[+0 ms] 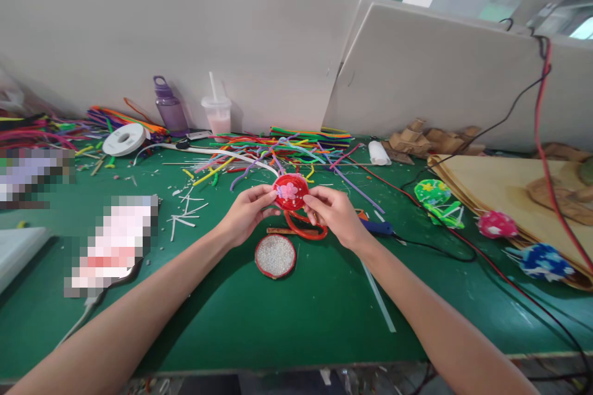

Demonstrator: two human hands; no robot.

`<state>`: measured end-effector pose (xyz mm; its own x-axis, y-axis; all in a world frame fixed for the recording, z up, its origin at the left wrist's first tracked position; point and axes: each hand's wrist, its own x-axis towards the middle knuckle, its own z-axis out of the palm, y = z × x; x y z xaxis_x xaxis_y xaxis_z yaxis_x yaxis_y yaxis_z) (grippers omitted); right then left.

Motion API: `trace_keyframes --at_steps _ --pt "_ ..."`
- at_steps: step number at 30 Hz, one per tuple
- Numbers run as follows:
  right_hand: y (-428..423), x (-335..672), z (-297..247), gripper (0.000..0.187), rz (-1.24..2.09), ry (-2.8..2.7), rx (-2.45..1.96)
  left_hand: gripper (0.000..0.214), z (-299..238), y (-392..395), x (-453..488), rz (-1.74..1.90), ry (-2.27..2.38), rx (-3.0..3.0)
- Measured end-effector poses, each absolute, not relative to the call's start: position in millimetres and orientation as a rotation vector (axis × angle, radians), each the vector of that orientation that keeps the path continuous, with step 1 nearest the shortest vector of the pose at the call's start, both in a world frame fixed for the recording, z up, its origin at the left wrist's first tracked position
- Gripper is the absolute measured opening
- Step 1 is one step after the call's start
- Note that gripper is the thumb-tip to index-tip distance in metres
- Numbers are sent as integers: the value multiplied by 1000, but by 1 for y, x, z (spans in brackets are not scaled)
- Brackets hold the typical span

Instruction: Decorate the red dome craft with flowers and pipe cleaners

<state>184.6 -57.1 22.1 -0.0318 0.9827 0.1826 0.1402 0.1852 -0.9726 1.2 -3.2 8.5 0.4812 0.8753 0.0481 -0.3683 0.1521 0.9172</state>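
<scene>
Between my two hands I hold up a round red disc [291, 200] with pink flowers and small white beads on its face. My left hand [250, 210] pinches its left edge between thumb and fingers. At the right edge, my right hand [331, 210] grips it the same way. Just below lies a shallow round dish [275, 256] with a red rim, filled with tiny white beads. Orange-red scissor handles [312, 233] show under the disc, beside a thin brown stick [278, 231]. A blue-handled tool [380, 227] with a black cord lies right of my right hand.
Coloured pipe cleaners [259, 157] are heaped at the back, near a purple bottle [170, 108], a lidded pink drink [217, 114] and a white spool [124, 139]. Fuzzy green [438, 200], pink [496, 224] and blue [545, 261] pieces lie right. Cords cross the right side; a clear strip [380, 299] lies nearer.
</scene>
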Motion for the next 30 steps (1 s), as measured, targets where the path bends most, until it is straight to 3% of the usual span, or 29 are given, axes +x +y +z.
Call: trace_keyframes --at_steps 30 --pt "-60 185 25 18 974 -1425 -1201 20 8 -4 2 989 612 1127"
